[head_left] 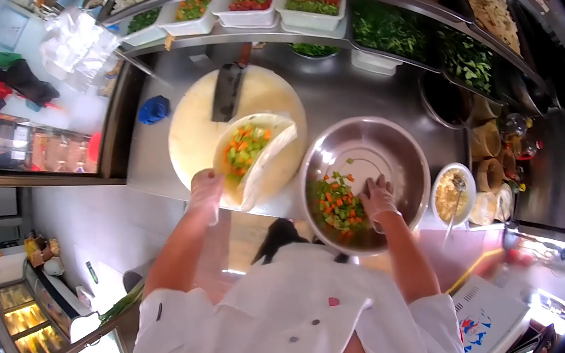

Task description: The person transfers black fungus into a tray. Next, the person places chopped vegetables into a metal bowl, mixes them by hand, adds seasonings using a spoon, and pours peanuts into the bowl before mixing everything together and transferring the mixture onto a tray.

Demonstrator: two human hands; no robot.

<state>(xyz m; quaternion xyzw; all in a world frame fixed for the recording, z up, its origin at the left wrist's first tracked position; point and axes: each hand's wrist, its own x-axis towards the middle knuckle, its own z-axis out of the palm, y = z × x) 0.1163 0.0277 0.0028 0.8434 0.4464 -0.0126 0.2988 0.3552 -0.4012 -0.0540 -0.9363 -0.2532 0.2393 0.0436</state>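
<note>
My left hand, in a clear glove, is closed on the near-left rim of a white plastic tub. The tub tilts over a round cutting board and holds diced orange and green vegetables. My right hand, also gloved, is inside a large steel bowl, with its fingers stretched out and somewhat apart near the bottom. Left of these fingers lies a heap of diced carrot and green pieces. A cleaver rests flat on the board behind the tub.
A shelf above the counter carries white tubs of cut vegetables and trays of greens. Right of the steel bowl stands a white bowl with a spoon. A crumpled blue thing sits left of the board.
</note>
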